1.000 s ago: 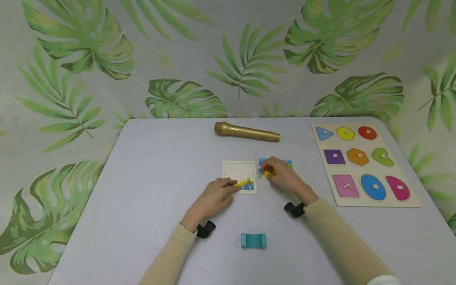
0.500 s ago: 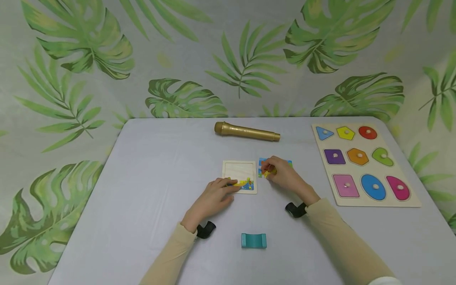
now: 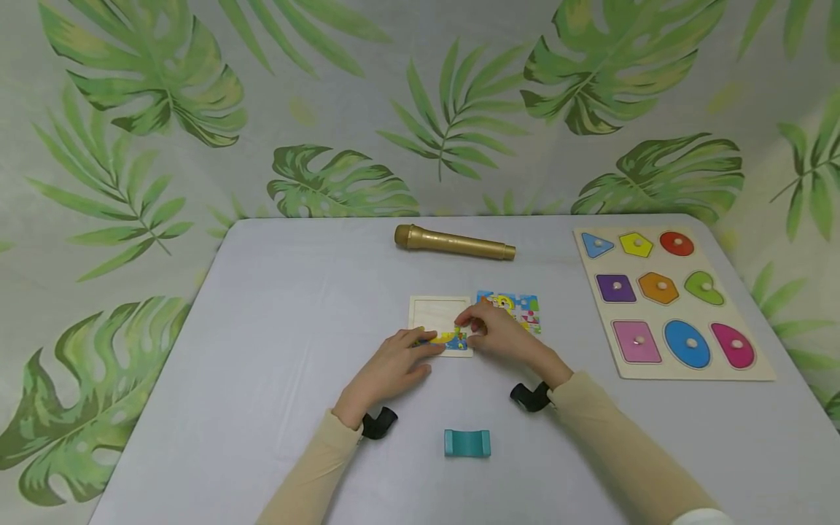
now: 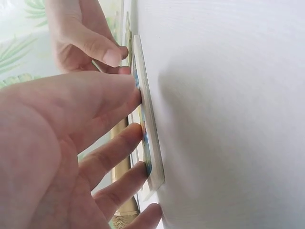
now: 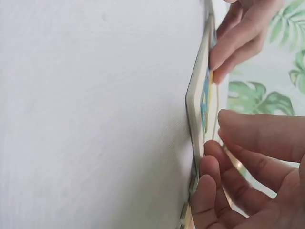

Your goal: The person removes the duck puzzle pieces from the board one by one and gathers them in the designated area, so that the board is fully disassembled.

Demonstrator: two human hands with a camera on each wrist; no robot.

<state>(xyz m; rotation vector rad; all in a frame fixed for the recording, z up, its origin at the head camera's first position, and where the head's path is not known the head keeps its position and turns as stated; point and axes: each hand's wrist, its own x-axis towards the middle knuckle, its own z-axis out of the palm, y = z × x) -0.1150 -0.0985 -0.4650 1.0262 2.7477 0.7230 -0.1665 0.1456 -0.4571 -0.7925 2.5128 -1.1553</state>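
Note:
A small wooden puzzle tray [image 3: 438, 312] lies mid-table, with a strip of colourful puzzle pieces [image 3: 462, 345] along its near side. My left hand [image 3: 389, 367] rests on the tray's near-left part, its fairly straight fingers touching the pieces. Over the tray's right edge, my right hand [image 3: 504, 333] has its thumb and index finger pinched together at a puzzle piece, which the fingers almost wholly hide. Both hands also appear close to the thin tray [image 5: 194, 102] in the right wrist view. To the right lie more puzzle pieces [image 3: 529, 307], partly covered by the right hand.
A gold microphone [image 3: 456, 243] lies behind the tray. At the right is a large shape board [image 3: 628, 306] with knobbed shapes. A teal curved block [image 3: 467, 443] sits near the front. All rest on a white-covered table [image 3: 282, 292] before a leaf-patterned cloth [image 3: 348, 87].
My right hand has moved left from the loose pieces to the tray's right edge, taking a puzzle piece along. More of the loose pieces now shows. The left hand stays in place.

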